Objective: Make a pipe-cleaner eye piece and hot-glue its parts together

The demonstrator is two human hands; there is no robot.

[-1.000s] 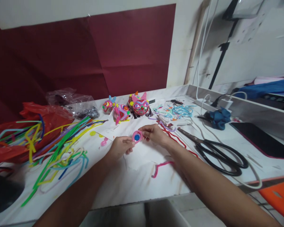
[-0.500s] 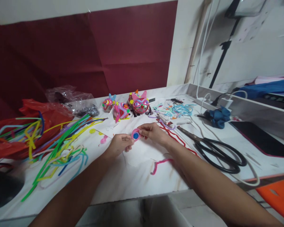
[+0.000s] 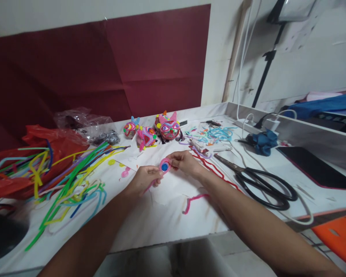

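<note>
Between my two hands is a small coil of pink pipe cleaner (image 3: 164, 166) with a blue round centre. My left hand (image 3: 148, 177) pinches its lower left side, and a pink tail of it trails below those fingers. At the coil's upper right edge, my right hand (image 3: 182, 161) is closed on it with thumb and fingertips. A bent magenta pipe cleaner (image 3: 193, 199) lies on the white table (image 3: 164, 227) under my right forearm. Red pipe cleaners (image 3: 212, 166) stretch out just right of my right hand.
Large black-handled scissors (image 3: 259, 184) lie at right, near a dark tablet-like slab (image 3: 317, 167). Colourful decorated figures (image 3: 168, 129) stand at the back. Many pipe cleaners (image 3: 72, 181) and a red plastic bag (image 3: 60, 140) fill the left. A glue gun (image 3: 210, 147) lies behind my right hand.
Both hands keep their grip on the pink coil and stay nearly in place. A pink tail now shows below my left fingers. The whole view has shifted slightly.
</note>
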